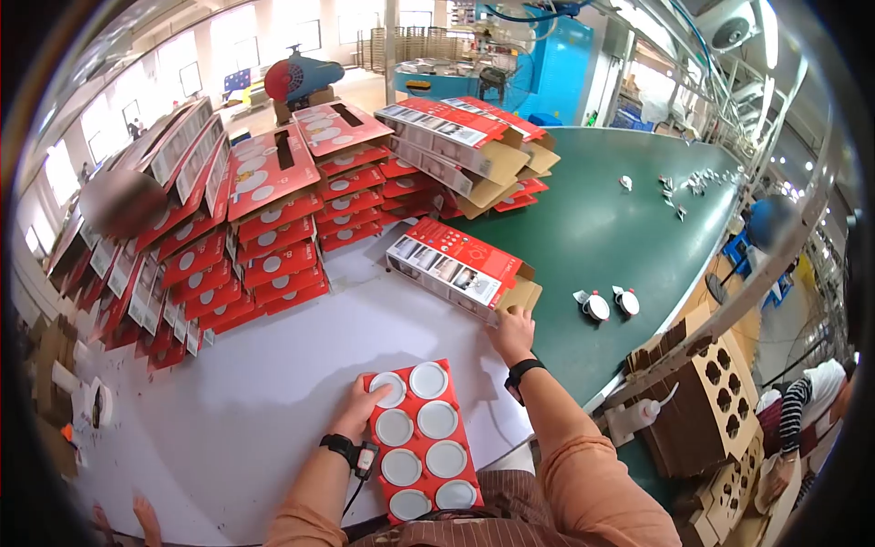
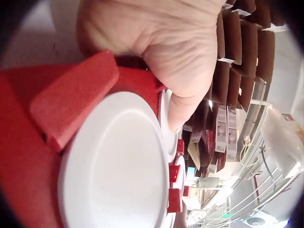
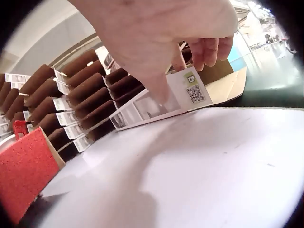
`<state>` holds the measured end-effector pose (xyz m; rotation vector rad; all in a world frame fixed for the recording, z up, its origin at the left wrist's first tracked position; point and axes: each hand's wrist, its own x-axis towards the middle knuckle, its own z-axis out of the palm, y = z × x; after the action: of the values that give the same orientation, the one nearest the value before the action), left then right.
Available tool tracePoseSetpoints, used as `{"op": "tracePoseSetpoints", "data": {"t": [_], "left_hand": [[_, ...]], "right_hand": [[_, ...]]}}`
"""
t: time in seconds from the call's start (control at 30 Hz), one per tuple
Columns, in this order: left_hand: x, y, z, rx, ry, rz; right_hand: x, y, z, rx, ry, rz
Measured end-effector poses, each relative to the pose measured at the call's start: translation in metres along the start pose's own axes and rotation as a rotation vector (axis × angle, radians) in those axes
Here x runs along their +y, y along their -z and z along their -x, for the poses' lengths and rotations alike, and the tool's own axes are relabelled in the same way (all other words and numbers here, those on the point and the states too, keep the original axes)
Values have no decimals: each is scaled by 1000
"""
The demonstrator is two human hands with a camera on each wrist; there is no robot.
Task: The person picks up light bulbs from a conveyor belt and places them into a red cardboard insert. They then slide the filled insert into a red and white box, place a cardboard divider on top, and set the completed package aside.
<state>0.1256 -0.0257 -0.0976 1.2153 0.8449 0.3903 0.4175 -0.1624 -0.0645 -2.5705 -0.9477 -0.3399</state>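
My left hand (image 1: 358, 408) grips the left edge of a red tray (image 1: 419, 443) holding two rows of round white lids. Its thumb lies over the upper left lid (image 1: 388, 390); in the left wrist view another white lid (image 2: 118, 166) fills the foreground. The tray is tilted in front of my body. With my right hand (image 1: 513, 335) I hold a red and white printed carton (image 1: 460, 260) at its open end, whose brown flaps stick out. In the right wrist view the thumb presses the carton's printed side (image 3: 142, 108), and the fingers curl over the open end.
Stacks of red cartons (image 1: 273, 173) stand at the left and back of the white table (image 1: 273, 401). On the green surface (image 1: 592, 210) lie two small white round pieces (image 1: 597, 307) and scattered bits. Brown cardboard with holes (image 1: 725, 383) and another person's arm (image 1: 791, 442) are at right.
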Motion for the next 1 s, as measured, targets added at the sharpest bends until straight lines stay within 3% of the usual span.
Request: {"op": "tracePoseSetpoints", "data": {"t": [0.13, 0.2, 0.27, 0.3, 0.33, 0.4, 0.47, 0.53, 0.57, 0.6, 0.7, 0.73, 0.8, 0.87, 0.93, 0.97, 1.0], "left_hand": [[-6, 2, -4, 8, -2, -3], [-7, 4, -3, -5, -12, -2], [-1, 2, 0, -1, -16, -39], [-1, 1, 0, -13, -9, -32], [-2, 2, 0, -17, -26, -19], [-6, 4, -2, -38, -40, -9], [-13, 5, -8, -6, -75, -37], [-13, 4, -7, -11, -67, -20], [-15, 5, -8, -9, -68, 1], [-15, 5, -9, -8, -69, 20], [-18, 5, -8, 12, -69, -6], [-17, 4, -7, 27, -75, -16], [-15, 2, -2, 32, -61, -22], [-13, 4, 3, 12, -76, -47], [-6, 4, 14, 35, -58, -65], [-8, 6, 15, 43, -65, -62], [-10, 7, 16, 48, -72, -59]], "right_hand": [[11, -15, -9, -16, 174, -13], [6, -5, -12, -30, 140, -29], [5, 23, -6, 55, -41, -473], [25, 15, -8, 136, -5, -724], [21, 53, 1, -22, -222, -937], [45, 68, 16, -103, -438, -1314], [61, 84, 36, -65, -419, -1374], [63, 113, 54, -80, -647, -1733], [80, 112, 61, -189, -642, -1860], [84, 112, 66, -178, -649, -1858], [88, 107, 81, -119, -925, -2208], [101, 83, 84, -134, -908, -2291], [108, 49, 92, -142, -964, -2166], [120, 31, 103, -206, -867, -2062], [121, 31, 104, -259, -793, -781], [134, 26, 109, -87, -499, -300], [129, 35, 111, -91, -496, -302]]}}
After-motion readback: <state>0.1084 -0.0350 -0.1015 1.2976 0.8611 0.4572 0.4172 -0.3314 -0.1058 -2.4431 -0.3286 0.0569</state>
